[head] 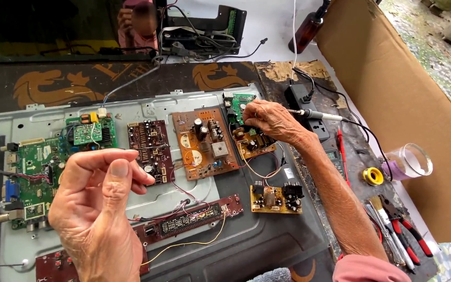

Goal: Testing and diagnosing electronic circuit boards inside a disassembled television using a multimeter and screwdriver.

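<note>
My right hand (pixel 270 121) clamped the soldering iron (pixel 317 115), its long axis running left-right with the tip hidden over the far small board (pixel 254 143), while my left hand (pixel 97 209) hovered near-left, fingertips pinched together, seemingly empty.

Both hands are bare: no gloves, rings or watch show. The left hand (pixel 97 209) is broad, with deeply creased knuckles, wrinkled folds across its back and short, plain nails; the thumbnail is wide and unpainted. The right hand (pixel 270 121) is veined and wrinkled, with 1 long bare forearm (pixel 335 193) behind it, lean and lined with fine creases. At the elbow a pink sleeve (pixel 369 269) begins, soft cloth, pushed up or short.
</note>
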